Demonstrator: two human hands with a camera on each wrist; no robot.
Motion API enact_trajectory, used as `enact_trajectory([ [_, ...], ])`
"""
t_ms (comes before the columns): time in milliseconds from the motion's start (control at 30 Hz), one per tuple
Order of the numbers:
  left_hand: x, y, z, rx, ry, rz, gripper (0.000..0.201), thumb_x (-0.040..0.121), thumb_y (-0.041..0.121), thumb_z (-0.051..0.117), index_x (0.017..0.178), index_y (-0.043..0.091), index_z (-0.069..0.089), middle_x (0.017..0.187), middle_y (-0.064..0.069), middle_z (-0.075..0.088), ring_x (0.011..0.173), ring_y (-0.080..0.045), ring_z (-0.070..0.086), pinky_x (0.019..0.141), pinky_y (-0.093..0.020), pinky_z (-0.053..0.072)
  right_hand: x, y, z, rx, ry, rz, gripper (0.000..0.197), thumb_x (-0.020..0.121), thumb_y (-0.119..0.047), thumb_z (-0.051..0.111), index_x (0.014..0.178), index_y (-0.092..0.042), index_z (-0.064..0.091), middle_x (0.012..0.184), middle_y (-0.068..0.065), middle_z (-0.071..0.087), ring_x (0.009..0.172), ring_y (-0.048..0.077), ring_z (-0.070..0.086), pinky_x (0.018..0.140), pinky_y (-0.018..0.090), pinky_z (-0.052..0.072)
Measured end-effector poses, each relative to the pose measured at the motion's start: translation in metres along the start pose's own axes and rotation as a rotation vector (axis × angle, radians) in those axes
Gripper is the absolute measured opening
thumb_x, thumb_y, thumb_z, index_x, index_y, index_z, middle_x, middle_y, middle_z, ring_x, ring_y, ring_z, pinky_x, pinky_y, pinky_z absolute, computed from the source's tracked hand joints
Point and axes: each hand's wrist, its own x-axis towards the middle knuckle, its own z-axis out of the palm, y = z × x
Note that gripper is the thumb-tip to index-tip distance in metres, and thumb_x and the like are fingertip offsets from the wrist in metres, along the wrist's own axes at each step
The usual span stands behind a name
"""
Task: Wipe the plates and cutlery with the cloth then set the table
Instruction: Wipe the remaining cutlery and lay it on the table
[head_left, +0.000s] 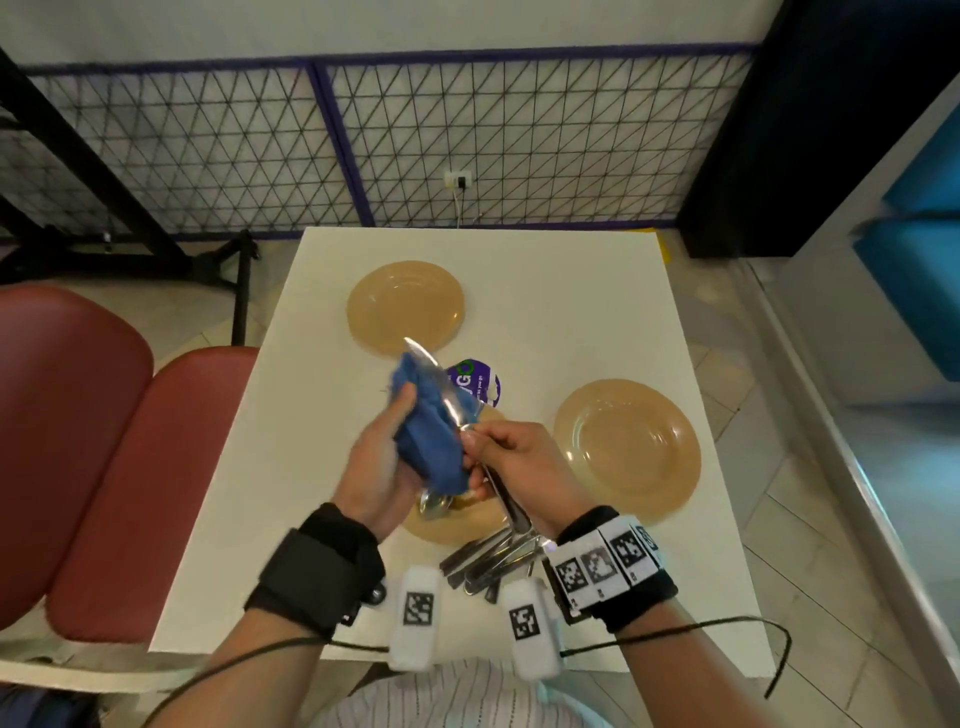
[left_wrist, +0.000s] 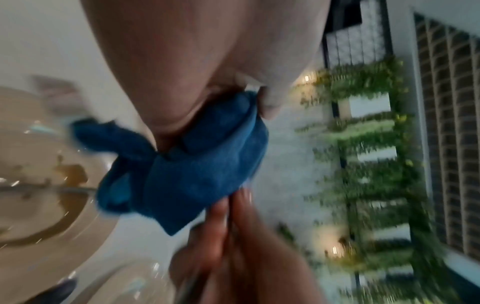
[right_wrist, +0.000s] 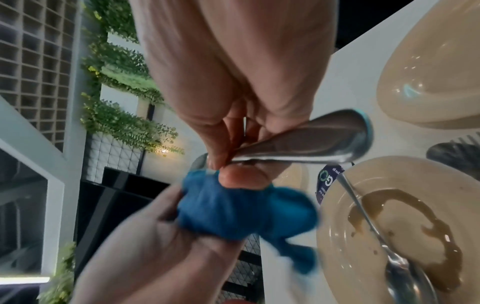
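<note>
My left hand (head_left: 400, 415) grips a bunched blue cloth (head_left: 431, 441) against the blade of a steel table knife (head_left: 434, 374), whose tip points away from me. My right hand (head_left: 483, 441) pinches the knife at its handle. In the right wrist view the knife handle (right_wrist: 311, 144) sits between my right hand's fingers (right_wrist: 218, 152), with the cloth (right_wrist: 239, 211) just below. The left wrist view shows the cloth (left_wrist: 197, 164), blurred. Beneath my hands lies a beige plate (head_left: 467, 530) smeared with brown sauce (right_wrist: 441, 236), and a spoon (right_wrist: 400, 267) rests in it.
Two more beige plates stand on the white table (head_left: 571, 291): one far (head_left: 405, 306), one right (head_left: 626, 449). A pile of cutlery (head_left: 488, 561) lies near the front edge. A round purple sticker (head_left: 483, 384) marks the table's middle. Red seats (head_left: 104, 441) flank the left side.
</note>
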Motion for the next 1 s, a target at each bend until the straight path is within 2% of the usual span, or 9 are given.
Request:
enact_trajectory([
  [67,-0.003,-0.018,0.009,0.135,-0.023,-0.028,0.045,0.103,0.034,0.048,0.125,-0.005,0.056,0.089,-0.023,0.064,0.074,-0.033,0.064,0.072,-0.039,0.053,0.009,0.003,0.006,-0.096,-0.004,0.036,0.027,0.103,-0.015,0.05,0.097,0.004,0.068,0.067,0.012,0.063,0.055,0.017,0.06,0.065,0.035,0.058],
  [200,0.002,-0.024,-0.004,0.273,0.086,-0.003,0.024,0.1,0.016,0.057,0.12,0.005,0.064,0.114,-0.014,0.072,0.108,-0.028,0.069,0.095,-0.039,0.053,0.008,0.017,0.001,-0.309,-0.054,0.031,0.025,0.101,-0.02,0.055,0.093,-0.003,0.072,0.073,0.007,0.068,0.061,0.015,0.064,0.071,0.033,0.057],
  [300,0.003,-0.018,-0.01,0.512,0.045,0.076,0.017,0.098,0.015,0.06,0.115,0.012,0.064,0.111,-0.006,0.073,0.107,-0.019,0.068,0.096,-0.034,0.052,-0.001,0.021,-0.02,-0.4,0.089,0.037,0.02,0.098,-0.034,0.059,0.101,-0.022,0.075,0.088,-0.002,0.074,0.082,0.018,0.071,0.081,0.034,0.059],
  [400,0.005,-0.016,-0.008,0.754,-0.094,0.08,0.011,0.098,0.023,0.061,0.109,0.021,0.064,0.099,-0.001,0.073,0.09,-0.014,0.07,0.088,-0.037,0.055,-0.004,0.017,-0.033,-0.149,0.183,0.0,0.024,0.097,-0.036,0.061,0.117,-0.026,0.069,0.103,-0.005,0.071,0.093,0.013,0.069,0.083,0.033,0.06],
  [467,0.005,-0.019,-0.001,0.818,-0.162,0.057,0.01,0.098,0.026,0.062,0.106,0.02,0.063,0.093,-0.006,0.071,0.083,-0.022,0.07,0.085,-0.047,0.057,-0.002,0.015,-0.031,-0.038,0.186,-0.052,0.023,0.097,-0.031,0.061,0.117,-0.024,0.069,0.102,-0.005,0.07,0.086,0.004,0.067,0.076,0.027,0.058],
  [567,0.003,-0.028,0.014,0.91,-0.251,0.087,0.011,0.098,0.025,0.061,0.108,0.021,0.063,0.095,-0.006,0.071,0.09,-0.022,0.069,0.09,-0.044,0.055,-0.001,0.017,-0.033,-0.003,0.273,-0.107,0.02,0.099,-0.022,0.059,0.105,-0.011,0.075,0.083,-0.009,0.072,0.074,-0.001,0.063,0.069,0.025,0.053],
  [700,0.004,-0.04,0.015,0.863,-0.315,0.0,0.014,0.097,0.029,0.063,0.11,0.03,0.061,0.1,0.001,0.072,0.092,-0.02,0.072,0.084,-0.043,0.06,-0.004,0.026,-0.046,-0.021,0.33,-0.085,0.019,0.098,-0.022,0.061,0.097,-0.012,0.077,0.085,0.008,0.074,0.075,0.013,0.064,0.077,0.041,0.057],
  [867,0.004,-0.052,0.002,1.078,-0.431,-0.042,0.011,0.098,0.025,0.06,0.109,0.024,0.062,0.1,0.004,0.069,0.091,-0.009,0.068,0.089,-0.033,0.055,-0.014,0.025,-0.065,0.207,0.536,-0.087,0.021,0.099,-0.015,0.057,0.09,-0.005,0.072,0.076,0.007,0.068,0.073,0.02,0.059,0.073,0.033,0.055],
  [1000,0.01,-0.053,0.01,1.136,-0.407,0.004,0.01,0.098,0.028,0.061,0.104,0.019,0.063,0.096,-0.001,0.069,0.092,-0.015,0.067,0.089,-0.037,0.055,-0.02,0.038,-0.061,0.242,0.536,-0.028,0.022,0.101,-0.016,0.055,0.093,0.0,0.068,0.075,0.01,0.065,0.07,0.021,0.059,0.072,0.033,0.055],
])
